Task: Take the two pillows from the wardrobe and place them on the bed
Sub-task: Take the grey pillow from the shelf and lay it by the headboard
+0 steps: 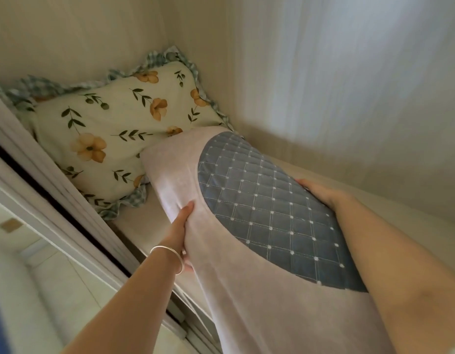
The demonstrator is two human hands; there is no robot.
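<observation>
A pale pink pillow with a blue quilted panel (259, 208) is tilted in front of me, its far end still over the wardrobe shelf (142, 226). My left hand (180, 223), a bangle on its wrist, grips the pillow's left edge. Against the pillow's right side presses my right hand (320, 192), fingers partly hidden behind it. A second pillow, cream with orange flowers and a checked frill (114, 129), lies flat at the back left of the shelf, touching the pink pillow's far end. The bed is not in view.
The wardrobe's white walls (349, 85) close in at the back and right. A sliding-door track and frame (68, 208) run diagonally along the shelf's front edge. Light floor (55, 277) shows below at the lower left.
</observation>
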